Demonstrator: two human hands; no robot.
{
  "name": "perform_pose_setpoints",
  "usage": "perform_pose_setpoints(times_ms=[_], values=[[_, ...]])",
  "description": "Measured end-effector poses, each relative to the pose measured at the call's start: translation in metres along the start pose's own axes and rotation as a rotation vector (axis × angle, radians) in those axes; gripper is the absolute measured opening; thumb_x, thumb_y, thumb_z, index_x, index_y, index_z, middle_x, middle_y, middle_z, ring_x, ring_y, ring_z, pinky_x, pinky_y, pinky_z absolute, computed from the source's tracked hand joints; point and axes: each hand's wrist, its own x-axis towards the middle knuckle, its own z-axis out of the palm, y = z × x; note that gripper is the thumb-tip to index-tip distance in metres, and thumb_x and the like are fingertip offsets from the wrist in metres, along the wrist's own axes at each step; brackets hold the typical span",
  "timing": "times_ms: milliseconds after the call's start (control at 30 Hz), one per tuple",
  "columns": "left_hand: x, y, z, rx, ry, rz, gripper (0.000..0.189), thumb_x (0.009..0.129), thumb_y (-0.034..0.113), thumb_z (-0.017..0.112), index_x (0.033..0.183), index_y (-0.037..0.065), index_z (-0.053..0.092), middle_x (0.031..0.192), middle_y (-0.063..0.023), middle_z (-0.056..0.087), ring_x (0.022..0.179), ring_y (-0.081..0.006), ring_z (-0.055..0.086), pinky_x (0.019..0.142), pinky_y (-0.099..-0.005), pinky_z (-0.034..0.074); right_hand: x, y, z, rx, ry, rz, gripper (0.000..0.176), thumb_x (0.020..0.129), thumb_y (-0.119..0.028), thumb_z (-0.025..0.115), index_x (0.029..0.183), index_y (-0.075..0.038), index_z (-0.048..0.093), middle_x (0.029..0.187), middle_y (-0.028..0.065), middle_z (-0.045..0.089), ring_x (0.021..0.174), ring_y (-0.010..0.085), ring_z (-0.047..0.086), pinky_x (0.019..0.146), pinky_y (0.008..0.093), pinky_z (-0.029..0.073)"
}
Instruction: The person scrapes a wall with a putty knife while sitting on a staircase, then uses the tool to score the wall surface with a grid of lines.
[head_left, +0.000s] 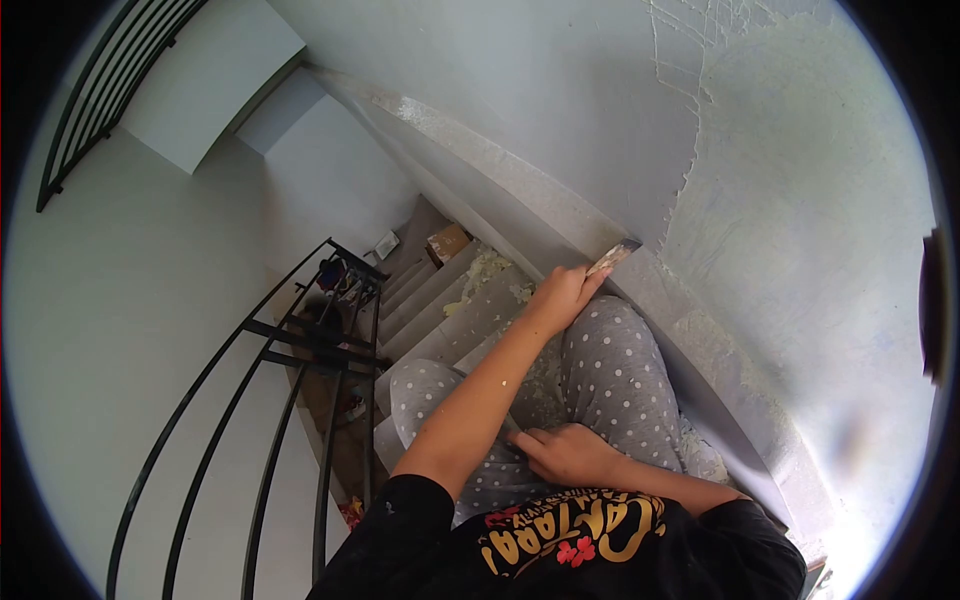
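My left hand [562, 293] reaches forward across my knees and grips a flat scraper [613, 257]. The blade lies against the grey sloping skirting [520, 190] along the right wall. Above it the wall [800, 200] is patchy where its coating has come off. My right hand [570, 455] rests on my lap with the fingers curled, on grey polka-dot trousers [620, 380]. I cannot make out anything in it. I am sitting on the stairs.
Steps [440, 300] run down ahead, strewn with pale scraped flakes [480, 272]. A cardboard box [447, 242] lies at the bottom. A black metal railing [300, 380] curves down the left side, and a white wall stands beyond it.
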Motion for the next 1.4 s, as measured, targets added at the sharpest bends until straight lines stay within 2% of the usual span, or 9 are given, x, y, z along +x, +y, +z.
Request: perform_pose_setpoints(times_ms=[200,667,767,833,967,1033,1133,1200,1400], values=[[0.003,-0.008,0.007,-0.100,0.007,-0.001,0.058,0.101,0.045,0.053,0.088,-0.009,0.065,0.068,-0.0260,0.062,0.062,-0.0382,0.061,0.065,-0.0442,0.049,0.001,-0.001,-0.002,0.025,0.029,-0.021,0.048,0.082,-0.013,0.063,0.128,-0.003,0.052,0.085,0.0144,0.064,0.069,0.0321,0.069,0.059,0.0419,0.057],[0.000,-0.002,0.008,-0.143,-0.007,-0.084,0.063,0.102,0.046,0.050,0.081,-0.011,0.063,0.067,-0.0284,0.060,0.063,-0.0425,0.061,0.066,-0.0468,0.049,0.002,-0.002,-0.001,-0.006,-0.037,-0.008,0.047,0.084,-0.015,0.062,0.129,-0.005,0.053,0.087,0.0128,0.065,0.067,0.0327,0.068,0.057,0.0426,0.056],[-0.003,0.001,0.005,-0.105,-0.014,-0.114,0.062,0.102,0.047,0.049,0.081,-0.010,0.064,0.069,-0.0290,0.061,0.066,-0.0443,0.062,0.067,-0.0483,0.049,0.002,-0.006,-0.008,0.060,0.074,-0.077,0.041,0.082,-0.012,0.066,0.121,-0.006,0.058,0.084,0.0110,0.064,0.065,0.0312,0.067,0.057,0.0409,0.056],[-0.004,0.001,0.004,-0.075,-0.027,-0.136,0.062,0.102,0.047,0.049,0.082,-0.009,0.064,0.071,-0.0293,0.062,0.069,-0.0455,0.063,0.068,-0.0492,0.049,0.002,-0.010,-0.026,0.156,0.451,-0.127,0.028,0.078,-0.007,0.069,0.106,-0.006,0.065,0.081,0.0102,0.064,0.064,0.0296,0.065,0.057,0.0386,0.054],[-0.004,-0.003,0.008,-0.046,0.038,-0.081,0.060,0.102,0.046,0.050,0.082,-0.009,0.064,0.072,-0.0296,0.062,0.069,-0.0461,0.062,0.067,-0.0491,0.049,0.008,-0.003,-0.087,-0.061,1.035,0.192,0.008,0.083,-0.007,0.068,0.089,-0.002,0.067,0.080,0.0113,0.068,0.063,0.0266,0.064,0.058,0.0344,0.050],[-0.007,0.002,0.008,-0.030,0.079,-0.055,0.060,0.102,0.045,0.051,0.080,-0.010,0.063,0.069,-0.0292,0.060,0.064,-0.0443,0.060,0.064,-0.0474,0.048,0.012,0.010,-0.111,0.288,1.125,0.652,0.016,0.090,-0.016,0.066,0.089,0.000,0.066,0.073,0.0127,0.067,0.061,0.0287,0.062,0.059,0.0336,0.050],[-0.012,0.010,0.002,-0.016,0.050,-0.074,0.055,0.101,0.042,0.052,0.083,-0.008,0.065,0.076,-0.0299,0.063,0.072,-0.0473,0.062,0.068,-0.0502,0.050,0.026,0.041,-0.131,0.280,0.938,0.888,0.036,0.095,-0.035,0.062,0.089,0.001,0.067,0.069,0.0166,0.066,0.063,0.0348,0.064,0.064,0.0377,0.051],[-0.012,0.005,0.007,0.074,0.104,-0.036,0.048,0.102,0.040,0.049,0.087,-0.002,0.068,0.079,-0.0277,0.066,0.077,-0.0478,0.064,0.071,-0.0538,0.052,0.049,0.045,-0.136,-0.101,0.757,1.042,0.054,0.093,-0.051,0.058,0.088,0.001,0.069,0.070,0.0202,0.067,0.070,0.0404,0.067,0.069,0.0425,0.053],[-0.016,0.009,0.003,0.099,0.095,-0.001,0.036,0.099,0.030,0.053,0.086,-0.001,0.066,0.078,-0.0270,0.066,0.075,-0.0463,0.066,0.068,-0.0540,0.052,0.086,0.075,-0.128,-0.307,0.944,1.074,0.056,0.092,-0.049,0.054,0.081,0.003,0.070,0.076,0.0253,0.068,0.079,0.0441,0.069,0.074,0.0489,0.054]])
